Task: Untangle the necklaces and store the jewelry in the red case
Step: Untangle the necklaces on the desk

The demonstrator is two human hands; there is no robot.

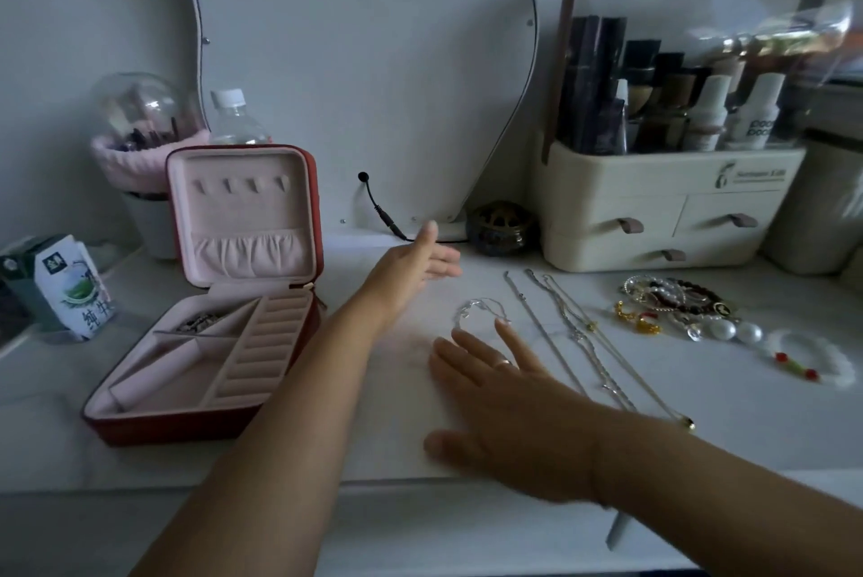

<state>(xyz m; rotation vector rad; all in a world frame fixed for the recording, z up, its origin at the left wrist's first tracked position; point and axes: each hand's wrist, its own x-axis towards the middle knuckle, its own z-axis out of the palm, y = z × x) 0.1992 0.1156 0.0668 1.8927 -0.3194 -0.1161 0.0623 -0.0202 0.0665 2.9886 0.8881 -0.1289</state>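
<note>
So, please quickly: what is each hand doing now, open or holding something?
Left hand: open, holding nothing.
Right hand: open, fingers spread, one fingertip at the small silver chain, not gripping.

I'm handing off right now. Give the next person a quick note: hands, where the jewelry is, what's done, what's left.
Left hand: open, empty, raised over the table.
Right hand: open, flat by the small silver chain, holding nothing.
Red case: open at left; one small piece in a back compartment.
Necklaces: laid out apart, looking untangled.
Bracelets and earrings: piled at right.
Left: move everything into the case.
</note>
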